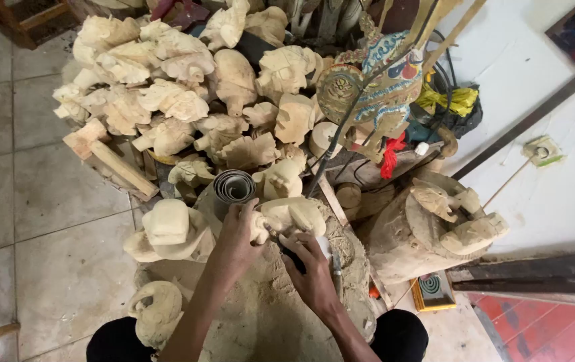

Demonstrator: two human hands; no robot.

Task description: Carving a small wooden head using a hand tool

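Floor (pixel 39 201): grey tiles, stained, along the left side of the view.
White surface (pixel 555 181): pale, to the right, crossed by a dark strip, with a thin stick lying on it.
Heap of carvings (pixel 180 100): pale unpainted wooden heads and figures, piled at the top, spilling down toward the work spot.
Work block (pixel 260 308): broad wooden stump thick with sawdust and shavings, between the knees, directly under both hands.
Stump at right (pixel 401 241): rough log just beside the work block, bearing two pale carved pieces on top.
Painted puppet (pixel 374 80): flat, coloured in blue, gold and red, upright on a rod behind the heap, a red tassel below it.
Capped carving (pixel 170 231): pale rounded head shape, resting at the left edge of the work block.
Sandpaper roll (pixel 234 188): grey coiled sheet, standing just above the left hand.
Carved piece (pixel 294 216): small pale wooden figure, on the work block at the middle of the view, between the two hands.
Left hand (pixel 237 234): clenched around the near end of the carved piece, steadying it.
Right hand (pixel 311 258): gripping a dark-handled carving tool (pixel 292 258), tip against the carved piece.
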